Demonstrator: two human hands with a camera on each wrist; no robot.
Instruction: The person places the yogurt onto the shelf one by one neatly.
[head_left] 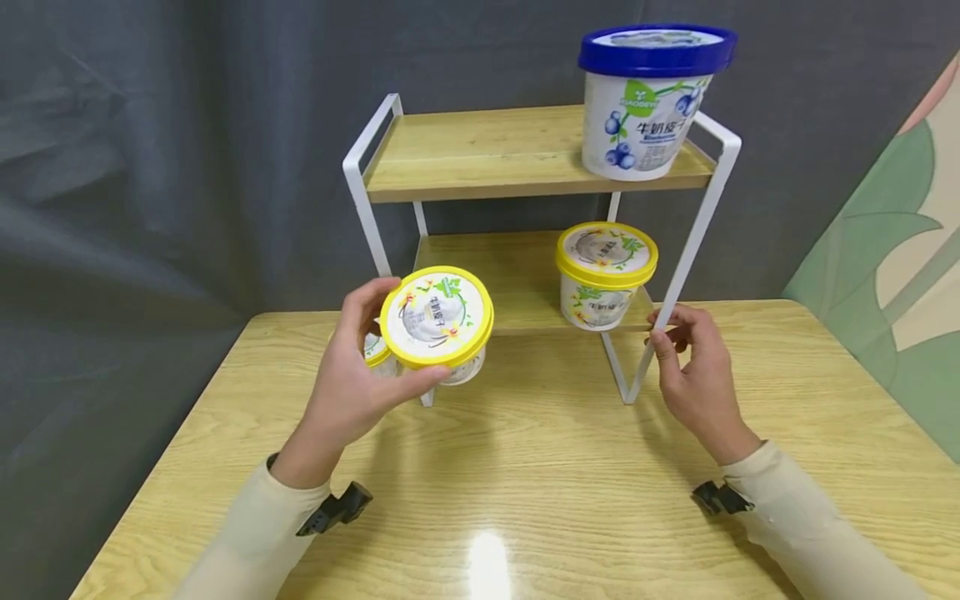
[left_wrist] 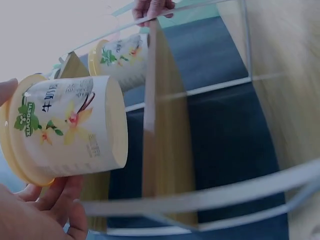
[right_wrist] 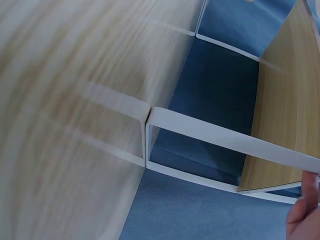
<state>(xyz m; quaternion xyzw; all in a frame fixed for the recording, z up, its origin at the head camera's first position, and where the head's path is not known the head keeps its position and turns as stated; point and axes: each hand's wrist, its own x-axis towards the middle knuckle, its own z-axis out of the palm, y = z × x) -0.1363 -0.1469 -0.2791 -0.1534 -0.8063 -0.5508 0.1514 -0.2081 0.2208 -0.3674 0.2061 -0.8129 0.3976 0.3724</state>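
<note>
My left hand (head_left: 352, 371) grips a white tub with a yellow lid (head_left: 437, 318) by its lid, thumb at the near side and fingers at the far side. The tub is in the air before the left part of the two-tier shelf's lower board (head_left: 517, 283); the left wrist view shows vanilla flowers on its side. With thumb and fingers, my right hand (head_left: 697, 375) pinches the white front right upright of the shelf (head_left: 693, 229) at lower-board height. A second yellow-lidded tub (head_left: 603, 279) stands on that board's right end.
On the upper board's right end stands a larger tub with a blue lid (head_left: 652, 104). Another yellow-lidded tub (head_left: 377, 354) shows partly behind my left hand. The shelf stands on a wooden table (head_left: 555, 475), with a dark curtain (head_left: 150, 167) behind it.
</note>
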